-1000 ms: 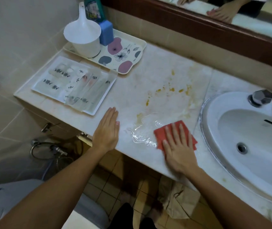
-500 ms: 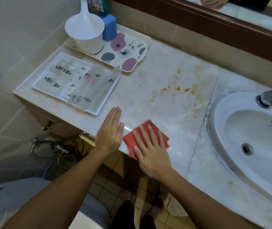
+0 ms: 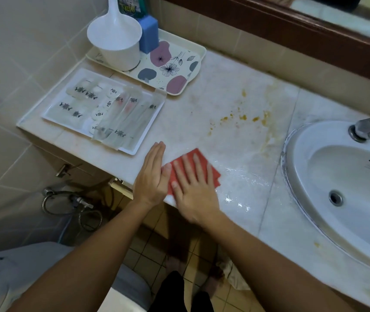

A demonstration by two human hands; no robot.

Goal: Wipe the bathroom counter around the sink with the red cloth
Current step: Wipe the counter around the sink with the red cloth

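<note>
Head view: right hand point(image 3: 194, 194) pressed flat on the red cloth point(image 3: 204, 167) at lower centre of the frame, fingers straight and spread, grip open with nothing curled round the fabric. Cloth lay on the marble tabletop point(image 3: 224, 91) close to its front edge, its far corner poking out beyond the fingertips. Left hand point(image 3: 152, 174) lay flat just left of the cloth, fingers straight and together, grip likewise open, its thumb side touching or nearly touching the cloth's left edge. Wet sheen point(image 3: 242, 179) spread over the stone to the right of the cloth, toward the white sink point(image 3: 314, 176) at right of frame. Orange-yellow stains point(image 3: 242, 117) dotted the stone above the cloth, at centre right. Metal tap handle point(image 3: 368, 129) sat on the sink's far rim. Flat white tray point(image 3: 148, 140) with clear packets point(image 3: 114, 120) rested at centre left, near the left fingertips but apart from them. Floral tray point(image 3: 179, 70) stood behind it at upper centre, carrying a white scoop point(image 3: 116, 41) and a blue block point(image 3: 149, 33). Dark wooden mirror frame point(image 3: 292, 32) ran along the upper right. Metal hose point(image 3: 71, 203) coiled below the tabletop at lower left.
</note>
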